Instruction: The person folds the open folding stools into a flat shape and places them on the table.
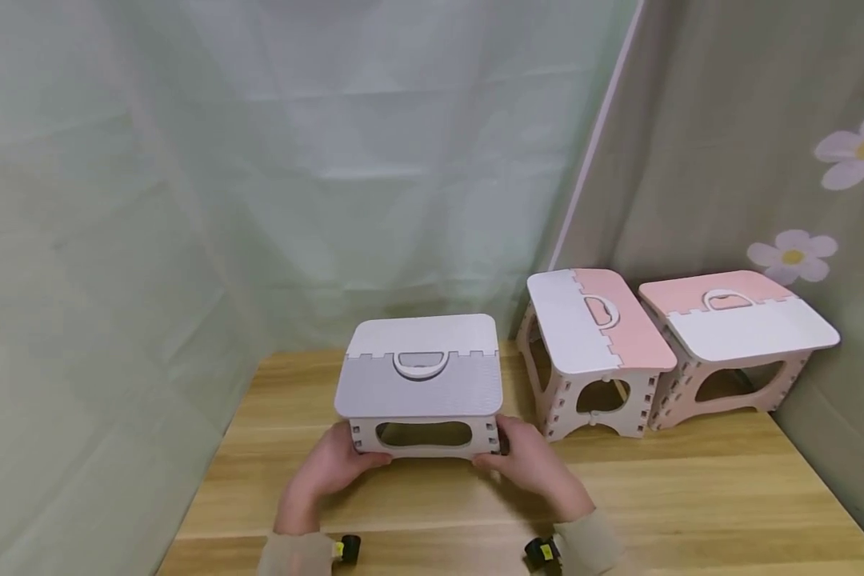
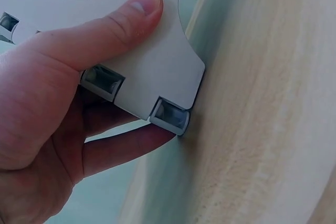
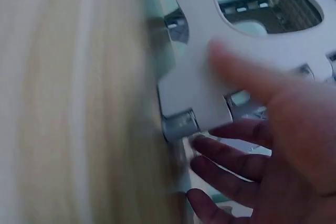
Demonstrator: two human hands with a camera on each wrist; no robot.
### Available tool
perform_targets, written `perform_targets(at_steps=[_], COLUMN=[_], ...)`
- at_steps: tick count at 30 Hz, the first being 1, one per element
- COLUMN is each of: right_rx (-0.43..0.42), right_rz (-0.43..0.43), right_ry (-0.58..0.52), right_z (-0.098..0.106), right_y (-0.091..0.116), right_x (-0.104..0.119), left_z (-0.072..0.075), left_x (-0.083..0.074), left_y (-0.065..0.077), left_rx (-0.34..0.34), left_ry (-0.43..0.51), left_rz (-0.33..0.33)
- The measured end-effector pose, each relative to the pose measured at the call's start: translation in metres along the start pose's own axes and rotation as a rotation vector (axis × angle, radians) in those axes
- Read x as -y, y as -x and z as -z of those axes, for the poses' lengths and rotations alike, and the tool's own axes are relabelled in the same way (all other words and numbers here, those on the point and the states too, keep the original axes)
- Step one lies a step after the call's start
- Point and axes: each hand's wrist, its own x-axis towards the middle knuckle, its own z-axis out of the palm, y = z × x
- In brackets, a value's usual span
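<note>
A white and grey folding stool [image 1: 418, 396] stands unfolded on the wooden table, its curved carry handle lying across the top. At its lower left corner my left hand [image 1: 334, 462] grips the leg. The left wrist view has that thumb flat on the front panel [image 2: 152, 66], with fingers round behind the side. My right hand [image 1: 529, 460] holds the opposite corner, thumb over the front panel [image 3: 202, 85] and fingers along the side. In the right wrist view that thumb is blurred and the lower fingers are spread apart.
Two pink and white folding stools stand unfolded at the right: one [image 1: 598, 320] close beside the grey stool, the other [image 1: 745, 320] near the right-hand curtain. Pale green cloth [image 1: 403, 160] hangs behind the wooden table [image 1: 274, 432]. A flowered curtain [image 1: 706, 160] closes off the right.
</note>
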Motion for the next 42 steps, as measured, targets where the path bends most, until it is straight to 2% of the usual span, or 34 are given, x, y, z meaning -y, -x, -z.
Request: perform_targets(at_steps=[5, 12, 15, 19, 22, 27, 31, 38, 42], right_rx=[0.033, 0.109, 0.088, 0.073, 0.093, 0.134, 0.138, 0.095, 0.093], right_rz=[0.010, -0.021, 0.069, 0.224, 0.273, 0.284, 0.262, 0.174, 0.158], right_ry=[-0.038, -0.261, -0.372, -0.446, -0.469, -0.501, -0.491, -0.396, -0.368], right_z=[0.006, 0.010, 0.010, 0.010, 0.013, 0.020, 0.021, 0.019, 0.018], right_y=[-0.005, -0.013, -0.019, -0.030, -0.036, -0.038, -0.037, -0.034, -0.032], right_x=[-0.005, -0.008, -0.009, -0.013, -0.015, -0.016, -0.019, -0.021, -0.020], left_z=[0.002, 0.003, 0.003, 0.004, 0.006, 0.006, 0.004, 0.007, 0.007], left_x=[-0.002, -0.004, -0.003, -0.003, -0.004, -0.005, -0.006, -0.008, -0.007], left_y=[0.001, 0.003, 0.002, 0.002, 0.003, 0.004, 0.004, 0.005, 0.007], left_rx=[0.019, 0.024, 0.023, 0.024, 0.022, 0.025, 0.027, 0.014, 0.006], left_ry=[-0.004, -0.012, -0.010, -0.004, -0.006, -0.011, -0.008, 0.004, -0.005], left_rz=[-0.006, -0.007, -0.006, 0.011, 0.012, -0.002, -0.001, -0.007, -0.002])
